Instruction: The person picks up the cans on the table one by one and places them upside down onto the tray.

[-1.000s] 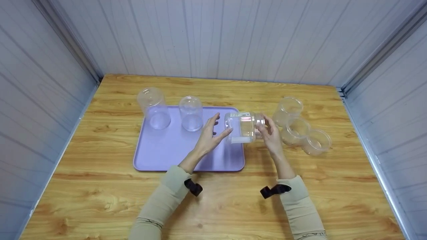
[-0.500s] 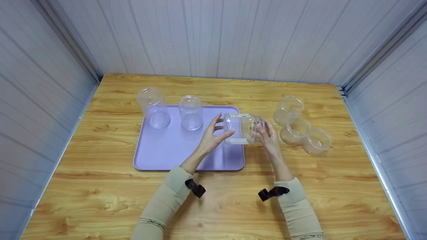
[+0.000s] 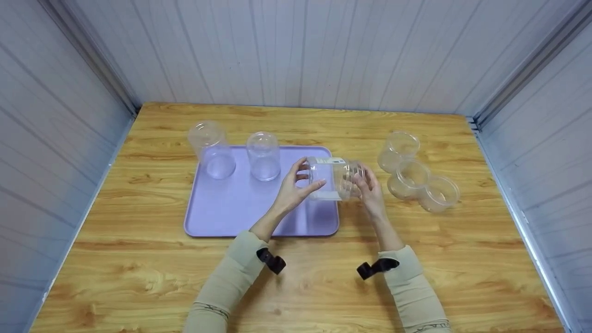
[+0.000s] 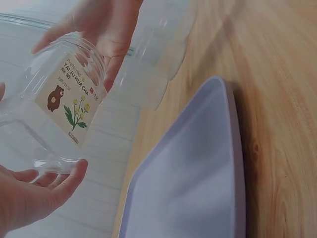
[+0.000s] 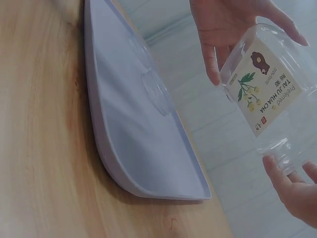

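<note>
1. The left hand [image 3: 290, 189] holds the left end of a clear jar [image 3: 329, 180], with the thumb on the near side and the fingers on the far side
2. The right hand [image 3: 373, 196] grips the right end of this jar, its thumb and fingers bent around it
3. The jar is sideways in the air, over the right edge of the purple tray [image 3: 231, 210], and it carries a label [image 4: 72, 101] with a brown bear and yellow flowers
4. At the far left of the tray stand two other jars [image 3: 264, 162]
5. To the right, on the wooden table [image 3: 138, 263], three clear cups [image 3: 411, 180] stand close together
</note>
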`<state>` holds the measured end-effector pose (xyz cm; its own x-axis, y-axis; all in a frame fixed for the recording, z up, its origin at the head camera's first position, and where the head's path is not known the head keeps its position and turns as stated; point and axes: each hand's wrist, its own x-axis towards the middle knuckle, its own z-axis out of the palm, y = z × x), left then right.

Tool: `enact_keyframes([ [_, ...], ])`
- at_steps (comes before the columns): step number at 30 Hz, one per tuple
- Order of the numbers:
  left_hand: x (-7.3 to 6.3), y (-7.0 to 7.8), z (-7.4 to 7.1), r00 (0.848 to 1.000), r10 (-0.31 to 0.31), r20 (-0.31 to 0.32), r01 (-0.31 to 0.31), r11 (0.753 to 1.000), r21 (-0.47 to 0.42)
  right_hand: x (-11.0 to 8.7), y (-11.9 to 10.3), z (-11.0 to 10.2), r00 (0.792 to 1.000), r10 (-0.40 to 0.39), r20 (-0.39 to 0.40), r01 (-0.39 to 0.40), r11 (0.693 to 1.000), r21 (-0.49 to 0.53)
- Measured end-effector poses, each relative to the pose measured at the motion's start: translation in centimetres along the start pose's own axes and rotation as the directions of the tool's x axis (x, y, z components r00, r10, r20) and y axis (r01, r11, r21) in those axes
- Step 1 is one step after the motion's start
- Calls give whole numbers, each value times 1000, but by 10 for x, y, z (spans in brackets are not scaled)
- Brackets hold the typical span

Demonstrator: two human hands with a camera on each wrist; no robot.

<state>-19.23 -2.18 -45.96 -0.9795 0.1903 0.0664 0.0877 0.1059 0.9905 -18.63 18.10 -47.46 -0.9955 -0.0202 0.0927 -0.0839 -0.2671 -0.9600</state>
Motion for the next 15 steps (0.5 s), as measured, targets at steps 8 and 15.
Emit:
enact_keyframes([
  [8, 0, 0, -3, 999, -33, 14, 33, 999, 21, 20, 51, -33, 994, -34, 101, 19, 989, 145],
  [15, -11, 32, -7, 1000, -25, -4, 25, 998, 57, -1, 1, -5, 999, 40, 37, -37, 998, -59],
])
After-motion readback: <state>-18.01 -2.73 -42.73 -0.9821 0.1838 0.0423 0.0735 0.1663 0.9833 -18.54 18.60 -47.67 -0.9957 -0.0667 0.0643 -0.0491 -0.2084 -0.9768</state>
